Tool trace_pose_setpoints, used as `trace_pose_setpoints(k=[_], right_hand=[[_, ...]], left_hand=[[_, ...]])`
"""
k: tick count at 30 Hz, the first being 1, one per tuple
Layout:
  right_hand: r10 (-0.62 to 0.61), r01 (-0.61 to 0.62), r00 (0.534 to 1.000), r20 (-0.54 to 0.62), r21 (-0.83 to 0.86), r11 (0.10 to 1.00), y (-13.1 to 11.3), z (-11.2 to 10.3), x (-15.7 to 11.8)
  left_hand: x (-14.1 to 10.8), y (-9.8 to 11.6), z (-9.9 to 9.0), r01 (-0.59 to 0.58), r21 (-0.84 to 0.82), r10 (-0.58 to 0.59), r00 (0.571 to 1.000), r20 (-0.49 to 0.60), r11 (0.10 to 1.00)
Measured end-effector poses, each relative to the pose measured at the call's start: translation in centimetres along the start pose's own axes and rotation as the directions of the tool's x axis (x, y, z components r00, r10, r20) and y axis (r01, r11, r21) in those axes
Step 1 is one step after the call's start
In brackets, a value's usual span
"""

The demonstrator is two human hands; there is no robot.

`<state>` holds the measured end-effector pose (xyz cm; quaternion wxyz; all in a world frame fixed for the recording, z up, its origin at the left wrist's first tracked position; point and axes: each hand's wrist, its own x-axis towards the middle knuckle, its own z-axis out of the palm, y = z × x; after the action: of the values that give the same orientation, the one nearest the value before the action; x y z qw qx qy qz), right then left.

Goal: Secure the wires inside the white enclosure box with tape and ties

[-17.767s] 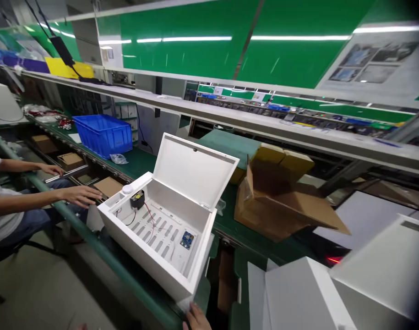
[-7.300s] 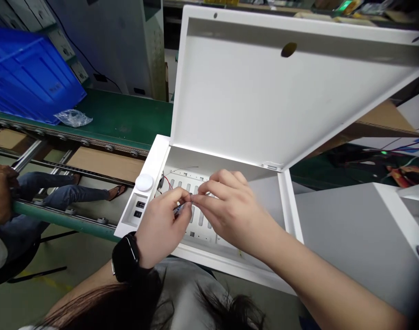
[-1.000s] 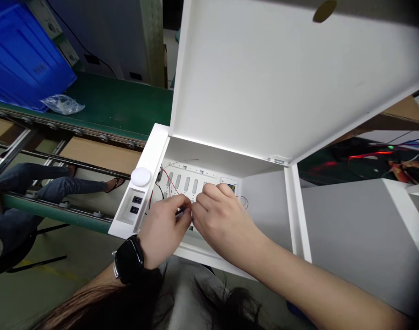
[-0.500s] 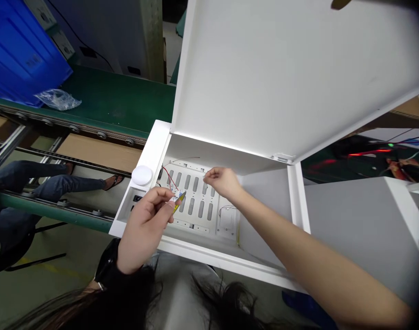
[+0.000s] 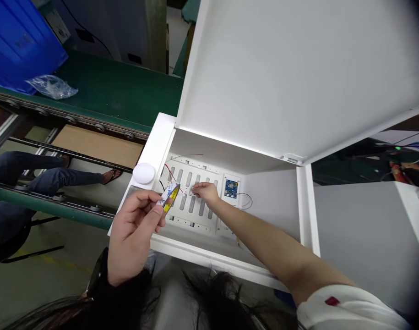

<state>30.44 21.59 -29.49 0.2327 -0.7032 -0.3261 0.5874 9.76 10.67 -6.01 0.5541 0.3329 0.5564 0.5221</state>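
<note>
As you look down from your head, your left hand [image 5: 133,238] is by the front edge of a white metal box [image 5: 154,142]. It is closed on a small yellow and white strip [image 5: 170,197], pinched between thumb and fingers and held up over the box. The strip is hard to see, but it may be a bit of sticky tape. A black watch [image 5: 97,270] is on that wrist.

Your right hand [image 5: 205,192] reaches into the box, with its fingers [image 5: 197,189] curled just over a white plate with long slots [image 5: 192,206]. You cannot tell if those fingers hold something small. A blue circuit board [image 5: 231,188] sits near that hand, with a thin wire [image 5: 245,200] looping beside it. Red and black wires [image 5: 168,169] lie at the left end of the plate.

The box lid [image 5: 264,78] stands open above it all. A round white button [image 5: 144,173] sits on the ledge at the box's left end. Past the box are a green belt [image 5: 116,96], a blue crate [image 5: 20,32] and a clear plastic bag [image 5: 51,87]. Someone else's legs in jeans [image 5: 40,176] are at the far left.
</note>
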Motion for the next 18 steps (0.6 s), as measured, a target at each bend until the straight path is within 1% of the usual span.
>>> trace_pose_setpoints(k=[6, 9, 13, 18], right_hand=[[-0.075, 0.081, 0.996, 0.056, -0.122, 0.989, 0.9, -0.1, 1.1], [-0.111, 0.121, 0.992, 0.055, -0.211, 0.970, 1.1, -0.2, 1.2], [-0.190, 0.196, 0.980, 0.050, -0.338, 0.921, 0.7, -0.2, 0.5], [-0.292, 0.288, 0.955, 0.057, -0.421, 0.860, 0.1, 0.1, -0.8]], left_hand=[[0.0, -0.2, 0.1, -0.018, 0.006, 0.018, 1.000, -0.007, 1.000], [-0.1, -0.1, 0.1, -0.015, 0.013, 0.015, 1.000, 0.004, 1.000], [-0.1, 0.1, 0.1, -0.013, 0.014, 0.012, 1.000, 0.009, 1.000], [0.1, 0.1, 0.2, -0.005, 0.012, 0.005, 1.000, 0.010, 1.000]])
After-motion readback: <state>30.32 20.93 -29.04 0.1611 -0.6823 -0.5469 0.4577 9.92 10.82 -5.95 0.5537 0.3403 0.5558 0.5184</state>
